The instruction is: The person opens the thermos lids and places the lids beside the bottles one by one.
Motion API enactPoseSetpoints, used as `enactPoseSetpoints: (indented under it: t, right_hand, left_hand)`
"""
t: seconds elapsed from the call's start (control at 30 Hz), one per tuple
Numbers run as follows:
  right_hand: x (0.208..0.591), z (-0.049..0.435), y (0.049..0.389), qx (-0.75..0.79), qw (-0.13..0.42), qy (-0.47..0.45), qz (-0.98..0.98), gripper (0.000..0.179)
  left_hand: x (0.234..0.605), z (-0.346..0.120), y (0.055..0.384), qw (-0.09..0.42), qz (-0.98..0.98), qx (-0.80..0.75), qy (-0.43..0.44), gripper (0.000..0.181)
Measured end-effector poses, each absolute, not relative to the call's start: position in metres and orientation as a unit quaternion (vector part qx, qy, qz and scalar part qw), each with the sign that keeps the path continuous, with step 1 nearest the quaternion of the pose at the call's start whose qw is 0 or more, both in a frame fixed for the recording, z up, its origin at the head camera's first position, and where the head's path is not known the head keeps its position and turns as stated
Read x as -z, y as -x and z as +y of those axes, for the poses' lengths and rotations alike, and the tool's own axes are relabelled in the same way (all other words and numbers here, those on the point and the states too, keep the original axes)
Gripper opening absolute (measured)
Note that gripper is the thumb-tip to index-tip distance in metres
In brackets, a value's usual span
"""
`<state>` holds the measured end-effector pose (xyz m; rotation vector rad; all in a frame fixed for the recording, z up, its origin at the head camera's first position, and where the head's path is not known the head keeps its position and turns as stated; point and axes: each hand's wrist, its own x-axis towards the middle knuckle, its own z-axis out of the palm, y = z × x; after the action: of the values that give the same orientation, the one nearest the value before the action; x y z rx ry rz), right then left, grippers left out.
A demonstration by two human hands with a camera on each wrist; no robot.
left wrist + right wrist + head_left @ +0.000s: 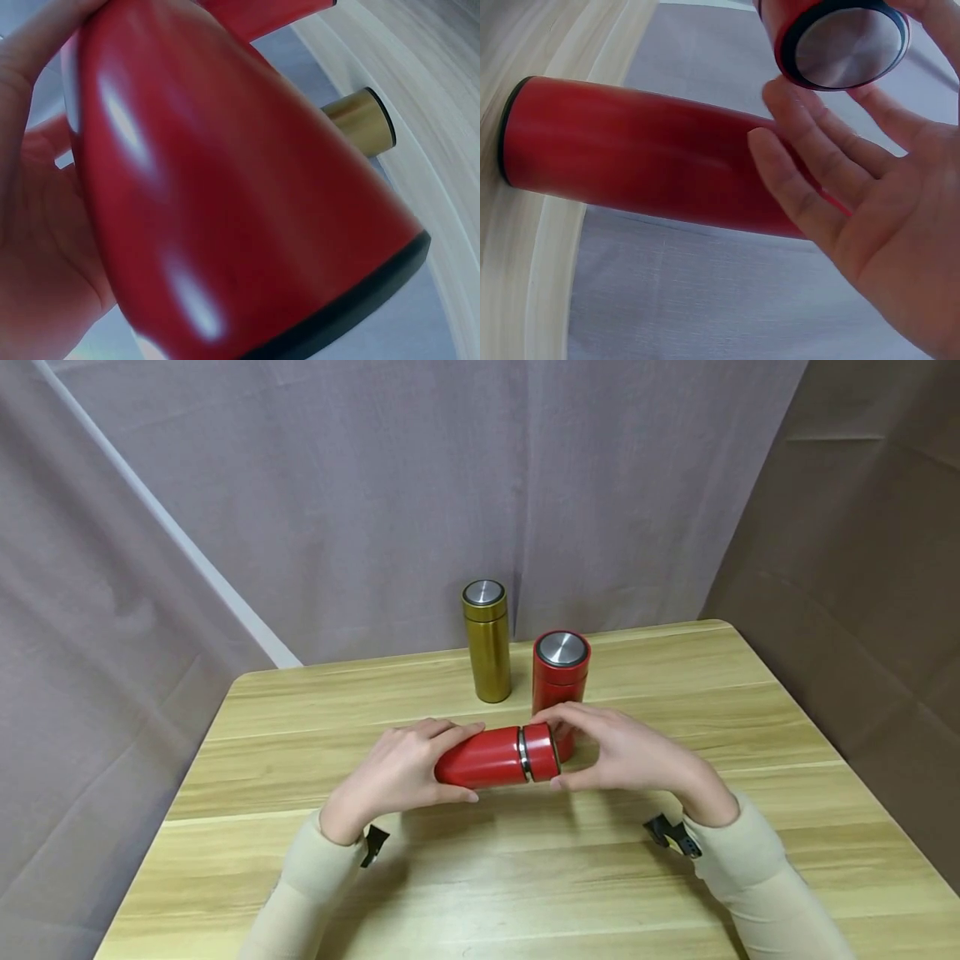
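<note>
A red thermos flask point(480, 759) is held sideways above the table, its capped end toward the right. My left hand point(397, 770) grips the body near the base, fingers over the far side and thumb on the near side. The flask's black-edged base point(360, 300) shows large in the left wrist view. At the other end my right hand point(636, 757) pinches the red lid point(540, 752), thumb below and forefinger above. Its remaining fingers reach out beside the steel lid top point(849, 49). A silver band point(524, 754) shows between lid and body.
Just behind the held flask a second red thermos point(559, 685) stands upright, partly hidden by the right hand. A gold thermos point(490, 656) stands farther back to its left. The wooden table point(300, 735) ends at a grey curtain point(375, 527).
</note>
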<state>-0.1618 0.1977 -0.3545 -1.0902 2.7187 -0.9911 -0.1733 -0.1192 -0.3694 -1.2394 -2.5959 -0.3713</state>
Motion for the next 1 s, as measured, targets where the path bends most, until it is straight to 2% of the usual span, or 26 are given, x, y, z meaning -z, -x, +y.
enactPoseSetpoints:
  t: [0.3, 0.53, 1.0]
  right_hand:
    - [0.3570, 0.1987, 0.1619, 0.333, -0.014, 0.388, 0.859, 0.069]
    - [0.3592, 0.1999, 0.1613, 0.328, -0.041, 0.420, 0.845, 0.070]
    - [0.3570, 0.2038, 0.1586, 0.327, -0.043, 0.418, 0.847, 0.072]
  left_hand:
    - [0.3660, -0.1217, 0.1711, 0.131, -0.885, 0.136, 0.427, 0.080]
    - [0.3667, -0.1234, 0.1705, 0.120, -0.886, 0.139, 0.426, 0.080]
    - [0.3683, -0.1234, 0.1701, 0.109, -0.887, 0.155, 0.421, 0.083]
